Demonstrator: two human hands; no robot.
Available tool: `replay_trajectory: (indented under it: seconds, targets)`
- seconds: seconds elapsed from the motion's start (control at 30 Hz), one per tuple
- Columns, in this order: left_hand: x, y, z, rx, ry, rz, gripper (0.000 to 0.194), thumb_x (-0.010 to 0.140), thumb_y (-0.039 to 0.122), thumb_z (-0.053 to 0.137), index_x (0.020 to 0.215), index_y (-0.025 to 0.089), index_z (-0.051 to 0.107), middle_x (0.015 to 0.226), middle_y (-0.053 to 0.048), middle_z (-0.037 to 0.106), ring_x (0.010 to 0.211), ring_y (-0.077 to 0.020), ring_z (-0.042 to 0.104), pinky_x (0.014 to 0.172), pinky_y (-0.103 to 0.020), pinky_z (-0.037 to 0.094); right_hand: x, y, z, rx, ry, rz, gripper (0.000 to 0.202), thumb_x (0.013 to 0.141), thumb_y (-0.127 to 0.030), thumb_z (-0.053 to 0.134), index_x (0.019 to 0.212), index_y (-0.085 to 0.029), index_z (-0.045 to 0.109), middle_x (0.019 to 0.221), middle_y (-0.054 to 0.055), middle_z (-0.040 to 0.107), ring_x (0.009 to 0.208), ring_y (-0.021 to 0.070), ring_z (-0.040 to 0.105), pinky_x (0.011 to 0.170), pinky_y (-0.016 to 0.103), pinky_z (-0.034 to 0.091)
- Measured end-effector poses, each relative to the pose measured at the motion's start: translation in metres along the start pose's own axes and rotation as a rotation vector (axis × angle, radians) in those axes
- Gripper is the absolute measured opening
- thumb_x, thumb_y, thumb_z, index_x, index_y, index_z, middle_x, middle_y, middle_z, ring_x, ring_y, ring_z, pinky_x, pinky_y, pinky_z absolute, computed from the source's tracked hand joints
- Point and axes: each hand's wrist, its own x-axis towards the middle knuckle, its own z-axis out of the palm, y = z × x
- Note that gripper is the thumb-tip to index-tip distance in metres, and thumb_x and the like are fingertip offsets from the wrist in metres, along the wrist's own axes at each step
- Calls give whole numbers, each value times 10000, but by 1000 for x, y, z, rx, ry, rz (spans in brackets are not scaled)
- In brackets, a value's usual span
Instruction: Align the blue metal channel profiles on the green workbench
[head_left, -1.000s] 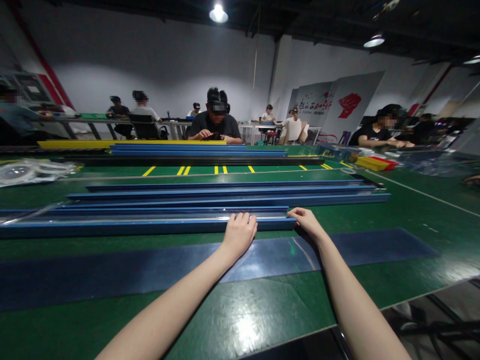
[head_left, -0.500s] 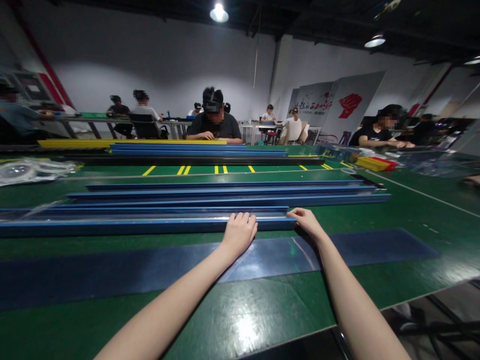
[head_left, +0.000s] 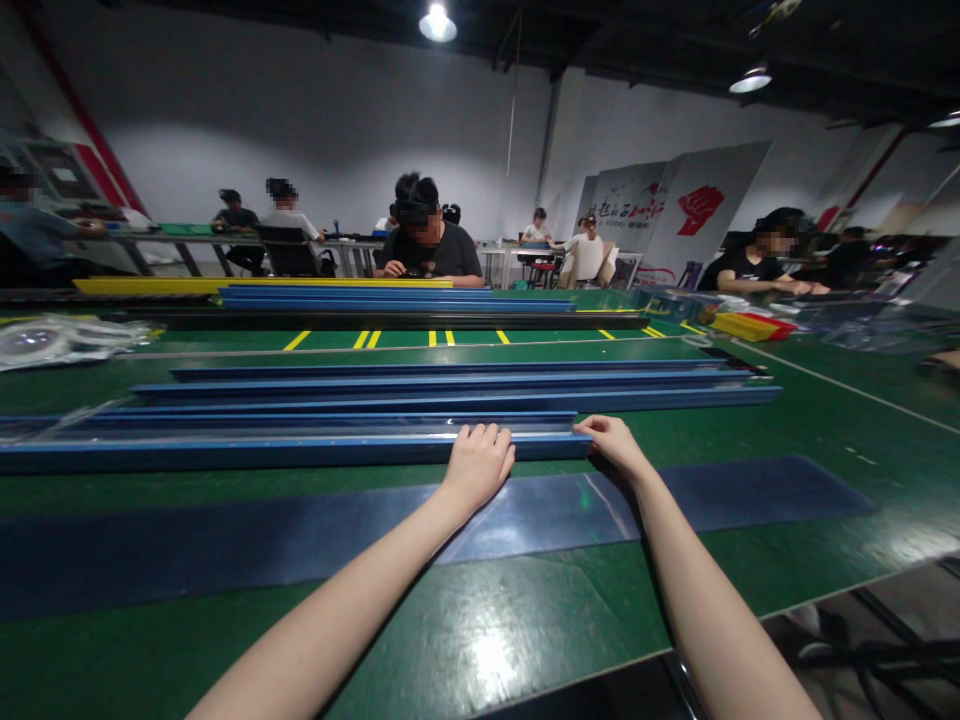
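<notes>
A long blue channel-shaped profile lies lengthwise across the green table, with a clear, shiny strip inside its groove. My left hand is closed over the near wall of this profile, fingers bent into the groove. At the profile's right end, my right hand pinches the corner with thumb and forefinger; whether it also grips the clear strip cannot be made out. Closer to me, a flat, bluish translucent plastic sheet lies beneath my forearms.
More blue profiles lie just behind. Farther back are a black profile, a yellow one and several blue ones. A wrapped roll is at left, red and yellow pieces at right. A co-worker sits opposite.
Both of my hands and the blue profile stay practically in place. The co-worker opposite has shifted their head and hand slightly.
</notes>
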Motion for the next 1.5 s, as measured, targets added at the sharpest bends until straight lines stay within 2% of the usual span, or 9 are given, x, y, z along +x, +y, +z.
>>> replay_trajectory:
  seconds: [0.37, 1.5]
  targets:
    - [0, -1, 0, -10, -23, 8, 229, 869, 313, 378, 916, 164, 545, 850, -68, 592, 803, -207, 520, 706, -341, 312, -4, -7, -2, 22, -27, 35, 271, 575, -438, 562, 553, -167, 561, 481, -10, 523, 407, 85, 454, 434, 215, 359]
    - [1, -5, -1, -24, -42, 30, 216, 853, 327, 400, 921, 170, 533, 855, -70, 583, 806, -204, 521, 696, -336, 321, -3, -4, 1, 0, -5, 20, 254, 593, -419, 555, 558, -168, 564, 476, -14, 520, 399, 83, 441, 424, 214, 343]
